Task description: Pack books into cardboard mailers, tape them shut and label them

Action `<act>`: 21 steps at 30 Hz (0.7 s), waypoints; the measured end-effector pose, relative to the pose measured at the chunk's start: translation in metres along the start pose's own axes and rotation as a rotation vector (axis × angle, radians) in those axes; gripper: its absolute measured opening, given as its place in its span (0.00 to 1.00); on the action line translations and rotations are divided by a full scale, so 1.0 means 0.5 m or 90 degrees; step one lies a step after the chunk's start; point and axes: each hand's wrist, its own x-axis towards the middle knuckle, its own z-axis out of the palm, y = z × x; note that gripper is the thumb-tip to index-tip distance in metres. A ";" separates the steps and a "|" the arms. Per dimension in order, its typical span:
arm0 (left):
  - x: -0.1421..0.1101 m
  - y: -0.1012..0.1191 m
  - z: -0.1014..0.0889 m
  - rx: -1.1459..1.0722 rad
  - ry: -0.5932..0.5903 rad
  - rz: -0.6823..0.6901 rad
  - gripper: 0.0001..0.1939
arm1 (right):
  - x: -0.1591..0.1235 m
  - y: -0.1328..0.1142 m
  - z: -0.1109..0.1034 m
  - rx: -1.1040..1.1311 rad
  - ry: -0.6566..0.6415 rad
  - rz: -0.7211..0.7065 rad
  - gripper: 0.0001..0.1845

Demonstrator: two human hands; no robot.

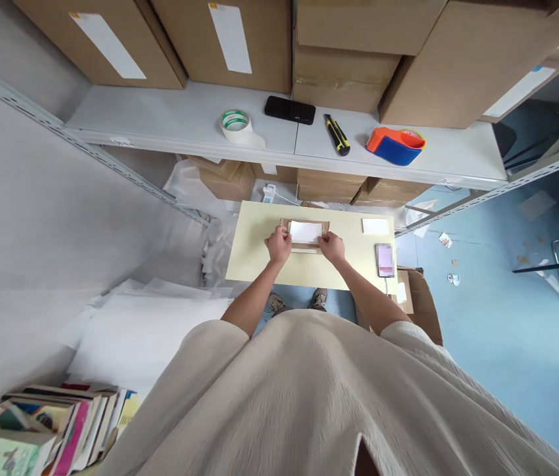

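Worktop: Pale yellow table (254, 264) below a shelf (180, 119); I view it from above.
Left hand: My left hand (279, 246) is narrow, fingertips pinching the white sheet (306, 233) at its left edge.
Right hand: My right hand (332, 247) pinches it near its right edge, equally narrow; whether either grip catches brown wrapping too, I cannot tell.
Brown wrapping: It (326, 227) lies under the sheet, mid-table, closer to the far edge than the near one.
Handling: I judge even, light tension best, keeping the sheet square to the wrapping and smoothing from the middle so no crease forms.
Far right corner: White pad (375, 226) beside it.
Right edge: Lit phone (385, 260) beside it.
Shelf: Tape roll (234, 135), black phone (289, 110), cutter (337, 135), orange-and-blue dispenser (393, 149), left to right.
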 end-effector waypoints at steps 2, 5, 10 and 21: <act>-0.002 0.001 0.001 0.023 -0.011 0.008 0.14 | 0.003 0.000 0.003 -0.026 -0.004 0.007 0.08; -0.002 0.001 0.004 0.052 -0.020 0.022 0.16 | 0.006 -0.002 0.008 -0.062 -0.010 0.017 0.08; 0.001 -0.007 0.010 0.069 -0.031 0.040 0.17 | 0.012 -0.005 0.012 -0.103 -0.024 0.026 0.08; 0.007 -0.019 -0.008 0.143 -0.111 0.263 0.28 | 0.007 0.015 0.013 -0.178 0.016 -0.243 0.25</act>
